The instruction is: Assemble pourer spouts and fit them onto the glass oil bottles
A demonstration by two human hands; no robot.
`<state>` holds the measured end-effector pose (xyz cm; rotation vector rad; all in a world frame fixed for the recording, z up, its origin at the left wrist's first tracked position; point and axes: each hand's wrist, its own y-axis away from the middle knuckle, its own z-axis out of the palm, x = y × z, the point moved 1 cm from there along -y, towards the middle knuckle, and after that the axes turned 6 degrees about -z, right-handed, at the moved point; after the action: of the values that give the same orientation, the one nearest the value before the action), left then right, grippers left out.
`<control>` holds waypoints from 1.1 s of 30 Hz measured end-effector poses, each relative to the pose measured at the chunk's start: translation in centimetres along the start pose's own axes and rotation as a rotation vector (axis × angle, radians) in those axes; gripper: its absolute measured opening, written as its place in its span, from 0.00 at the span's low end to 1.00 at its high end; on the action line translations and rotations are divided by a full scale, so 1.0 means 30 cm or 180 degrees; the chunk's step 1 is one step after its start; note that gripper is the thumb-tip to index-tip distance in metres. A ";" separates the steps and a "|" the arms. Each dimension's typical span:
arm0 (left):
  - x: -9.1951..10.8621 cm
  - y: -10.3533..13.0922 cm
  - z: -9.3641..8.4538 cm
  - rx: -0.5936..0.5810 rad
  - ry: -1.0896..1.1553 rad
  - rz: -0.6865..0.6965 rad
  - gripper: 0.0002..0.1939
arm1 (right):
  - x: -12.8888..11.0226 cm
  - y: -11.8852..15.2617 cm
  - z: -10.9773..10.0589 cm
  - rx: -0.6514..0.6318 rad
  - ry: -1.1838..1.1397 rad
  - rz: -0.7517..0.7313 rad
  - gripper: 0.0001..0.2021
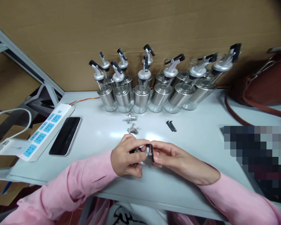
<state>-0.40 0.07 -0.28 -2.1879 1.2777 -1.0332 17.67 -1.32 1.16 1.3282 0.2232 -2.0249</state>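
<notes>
Close to the table's front edge, my left hand (128, 156) is closed around a silver pourer spout (148, 153), most of it covered by the fingers. My right hand (170, 154) pinches a black lever cap (152, 151) against the tip of that spout. Just beyond my hands lie two silver pourer spouts without levers, one behind (131, 118) and one nearer (133, 128). A few loose black levers (171, 126) rest together to the right of them.
Several glass bottles with steel sleeves (141, 97) and pourers stand along the cardboard wall (140, 25). A power strip (46, 132) and phone (65, 136) lie left. At right are a brown bag (264, 81) and a pixelated area.
</notes>
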 end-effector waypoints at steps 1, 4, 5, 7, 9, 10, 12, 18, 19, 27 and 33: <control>0.001 0.000 0.002 0.0018 0.0016 0.0006 0.05 | -0.001 0.002 0.002 0.0008 0.0002 -0.0009 0.13; 0.005 -0.001 0.008 0.0025 0.0096 0.0013 0.05 | 0.000 0.008 0.006 -0.0009 -0.0044 -0.0002 0.13; 0.007 -0.001 0.009 0.0009 0.0119 0.0004 0.04 | 0.001 0.010 0.007 -0.0023 -0.0057 0.0000 0.13; 0.008 -0.003 0.010 0.0003 0.0123 0.0013 0.04 | 0.006 0.013 0.008 -0.0043 -0.0051 -0.0003 0.12; 0.007 -0.005 0.009 0.0006 0.0088 0.0033 0.04 | 0.009 0.013 0.007 -0.0044 -0.0015 -0.0054 0.11; 0.006 -0.006 0.009 0.0002 0.0089 0.0044 0.04 | 0.009 0.013 0.007 -0.0040 0.0007 -0.0100 0.10; 0.005 -0.007 0.007 -0.0023 0.0170 0.0046 0.05 | 0.007 0.011 0.005 -0.0076 0.0017 -0.0202 0.10; 0.008 0.002 0.002 -0.0145 0.0296 0.0013 0.05 | 0.005 0.002 0.002 -0.0248 -0.0139 -0.0278 0.13; 0.008 0.005 0.002 -0.0139 0.0278 0.0048 0.04 | 0.006 0.002 0.001 -0.0205 -0.0113 -0.0271 0.12; 0.005 0.010 0.001 -0.0013 0.0206 0.0235 0.05 | 0.013 0.012 0.016 -0.0394 0.0170 -0.0403 0.10; 0.011 0.005 0.001 -0.0036 0.0230 0.0247 0.05 | 0.007 0.013 0.028 -0.0370 0.0197 -0.0519 0.10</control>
<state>-0.36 -0.31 -0.27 -2.1089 1.3921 -1.0858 17.25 -2.10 1.46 1.3379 0.4845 -2.0714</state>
